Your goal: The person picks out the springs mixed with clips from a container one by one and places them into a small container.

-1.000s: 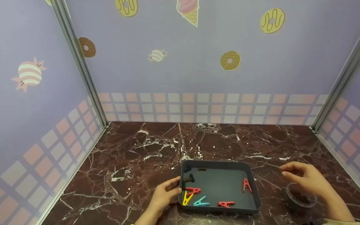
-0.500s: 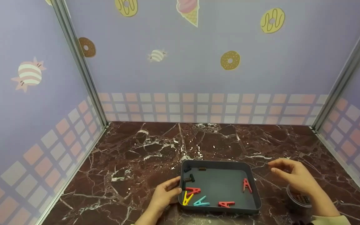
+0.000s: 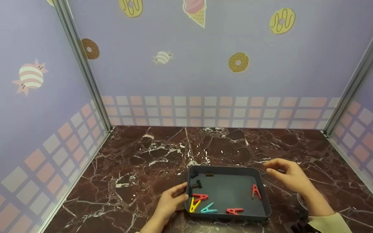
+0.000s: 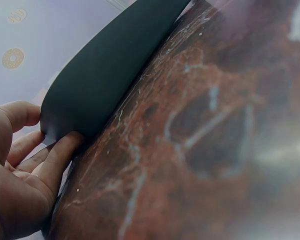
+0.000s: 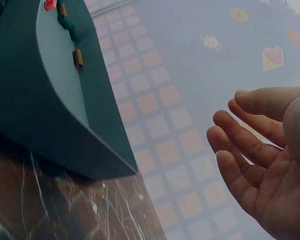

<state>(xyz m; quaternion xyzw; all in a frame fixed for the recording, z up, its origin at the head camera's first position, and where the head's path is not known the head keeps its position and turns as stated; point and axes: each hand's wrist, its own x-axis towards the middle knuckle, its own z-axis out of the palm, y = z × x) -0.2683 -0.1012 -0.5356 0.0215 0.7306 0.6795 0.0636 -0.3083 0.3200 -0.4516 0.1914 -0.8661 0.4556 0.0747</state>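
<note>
A dark grey tray [image 3: 231, 194] stands on the marble table, and my left hand [image 3: 170, 202] holds its left side, thumb and fingers against the wall. In the left wrist view, the fingertips touch the outer wall [image 4: 105, 65]. My right hand [image 3: 288, 174], empty with fingers loosely bent, hovers just right of the tray. Inside lie red clothespins [image 3: 255, 191], a yellow clothespin [image 3: 194, 205] and a light blue clothespin [image 3: 208, 208]. Small dark ribbed pieces [image 3: 209, 174] lie in the far left part; their kind is unclear.
A clear round cup [image 3: 302, 200] stands right of the tray, mostly hidden behind my right forearm. Brown marble tabletop [image 3: 141, 155] stretches behind and left of the tray. Patterned purple walls [image 3: 189, 74] enclose the back and sides.
My right hand has moved left, from above the cup toward the tray's right side, and its forearm now covers most of the cup. My left hand and the tray stay in place.
</note>
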